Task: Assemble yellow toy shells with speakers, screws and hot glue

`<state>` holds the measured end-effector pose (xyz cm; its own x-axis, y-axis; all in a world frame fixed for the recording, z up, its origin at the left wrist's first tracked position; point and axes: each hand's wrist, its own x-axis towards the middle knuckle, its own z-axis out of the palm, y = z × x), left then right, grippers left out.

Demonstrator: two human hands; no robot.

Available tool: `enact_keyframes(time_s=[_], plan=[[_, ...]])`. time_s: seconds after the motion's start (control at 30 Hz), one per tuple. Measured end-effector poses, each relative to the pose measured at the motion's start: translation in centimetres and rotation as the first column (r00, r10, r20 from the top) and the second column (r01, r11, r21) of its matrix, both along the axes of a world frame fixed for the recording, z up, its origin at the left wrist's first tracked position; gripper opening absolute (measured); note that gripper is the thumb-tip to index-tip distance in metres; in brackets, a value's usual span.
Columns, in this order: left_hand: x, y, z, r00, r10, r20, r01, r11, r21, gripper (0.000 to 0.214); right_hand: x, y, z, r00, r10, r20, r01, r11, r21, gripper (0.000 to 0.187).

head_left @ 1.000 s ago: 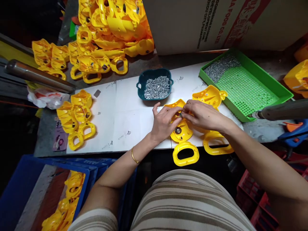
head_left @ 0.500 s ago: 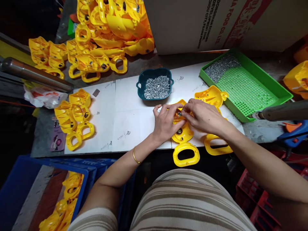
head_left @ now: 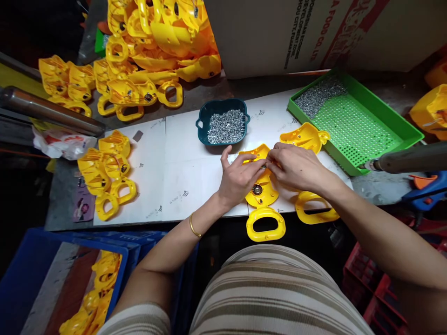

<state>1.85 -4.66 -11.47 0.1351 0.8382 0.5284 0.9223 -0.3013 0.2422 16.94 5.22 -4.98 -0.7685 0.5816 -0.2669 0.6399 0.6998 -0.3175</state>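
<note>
A yellow plastic shell half (head_left: 267, 193) lies inner side up, and its loop handle (head_left: 266, 224) sticks out past the table's front edge. A round dark speaker-like part (head_left: 257, 189) sits inside it. My left hand (head_left: 237, 180) rests over the shell's left side, thumb and forefinger pinched together near its middle, another finger raised. From the right, my right hand (head_left: 296, 168) meets it with bunched fingertips. Whatever small piece lies between the fingertips is hidden. Partly under my right hand and forearm is a second yellow shell (head_left: 303, 137) with a handle (head_left: 314, 208).
Ahead stands a dark teal basket (head_left: 223, 122) of small silvery screws. A green perforated tray (head_left: 363, 116) holds more on the right. Yellow shells (head_left: 108, 167) lie at left, with a large heap (head_left: 164, 51) behind. A cardboard box (head_left: 258, 37) and metal post (head_left: 419, 160) border the space.
My left hand's fingers have drawn together at the shell's middle, uncovering the round part. My right hand stays almost in place. The view has shifted slightly.
</note>
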Motion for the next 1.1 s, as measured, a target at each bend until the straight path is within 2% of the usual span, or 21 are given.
enact_keyframes(time_s=[0.17, 0.27, 0.43, 0.6, 0.9, 1.1], plan=[[-0.5, -0.1, 0.2, 0.997, 0.039, 0.062, -0.034, 0.997, -0.074, 0.013, 0.6, -0.4, -0.3, 0.997, -0.047, -0.068, 0.05, 0.998, 0.045, 0.03], [-0.7, -0.2, 0.4, 0.993, 0.111, 0.026, -0.107, 0.988, -0.109, 0.011, 0.9, -1.2, -0.4, 0.995, -0.044, -0.087, 0.051, 0.996, 0.076, 0.033], [-0.4, -0.2, 1.0, 0.985, 0.168, -0.045, -0.173, 0.973, -0.156, 0.009, 1.1, -2.1, -0.3, 0.999, -0.046, 0.024, 0.045, 0.998, 0.05, 0.035], [0.1, -0.1, 1.5, 0.979, 0.199, -0.046, -0.204, 0.946, -0.253, 0.01, 1.2, -2.1, -0.9, 0.997, -0.047, -0.063, 0.05, 0.998, 0.044, 0.035], [0.6, 0.0, 1.8, 0.967, 0.241, -0.077, -0.253, 0.927, -0.275, 0.012, 0.4, -2.0, -1.2, 0.998, -0.011, -0.068, 0.014, 0.999, 0.048, 0.034], [0.4, 0.4, 1.9, 0.971, 0.217, -0.104, -0.238, 0.928, -0.287, 0.014, 0.3, -1.8, -1.5, 0.996, -0.024, -0.087, 0.027, 0.999, 0.038, 0.034]])
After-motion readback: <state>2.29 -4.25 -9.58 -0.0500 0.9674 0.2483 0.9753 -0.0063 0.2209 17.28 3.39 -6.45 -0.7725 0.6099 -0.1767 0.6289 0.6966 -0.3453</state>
